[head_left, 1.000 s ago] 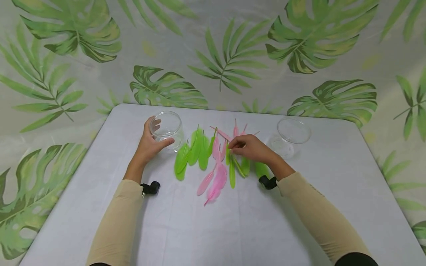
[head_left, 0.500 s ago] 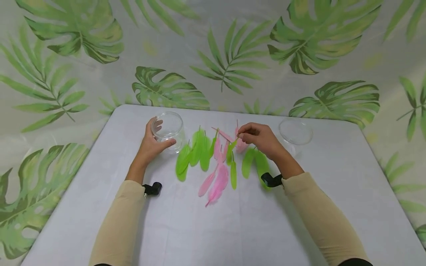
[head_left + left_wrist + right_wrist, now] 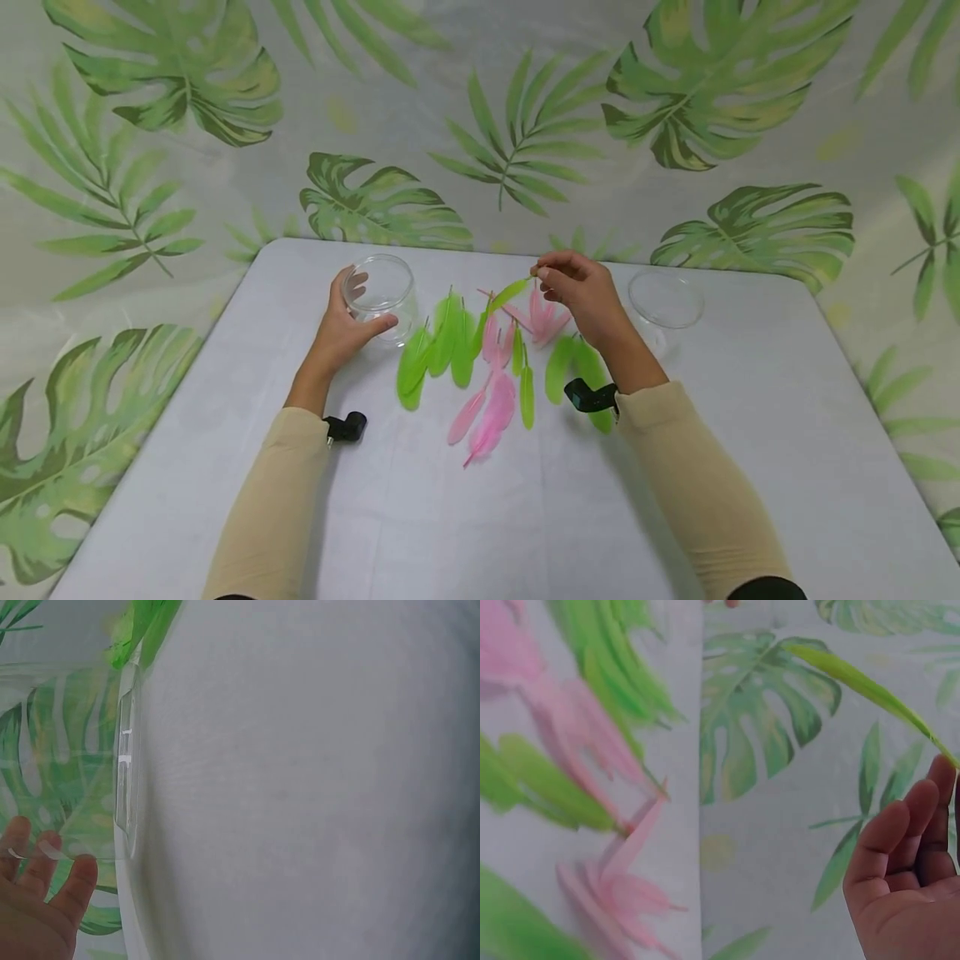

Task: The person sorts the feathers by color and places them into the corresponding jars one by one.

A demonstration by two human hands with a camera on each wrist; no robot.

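Observation:
My left hand (image 3: 339,330) grips a clear round jar (image 3: 384,292) by its side at the table's back left, thumb at the front and fingers behind. In the left wrist view the see-through jar wall (image 3: 82,761) shows the fingertips against it. My right hand (image 3: 583,298) pinches the quill of a green feather (image 3: 510,294), raised above the pile with its vane pointing left. The right wrist view shows that feather (image 3: 870,686) against the patterned backdrop. Below lie pink feathers (image 3: 498,408) and green feathers (image 3: 446,332), several of each, partly overlapping.
A second clear round jar (image 3: 666,302) stands at the back right, partly behind my right wrist. More green feathers (image 3: 558,371) lie under the right forearm. The white-covered table (image 3: 450,533) ends at a leaf-print backdrop (image 3: 525,125).
My right hand has lifted the green feather out of the middle of the pile, moving up and back, and the feather has swung to point left. The left hand stays at the jar.

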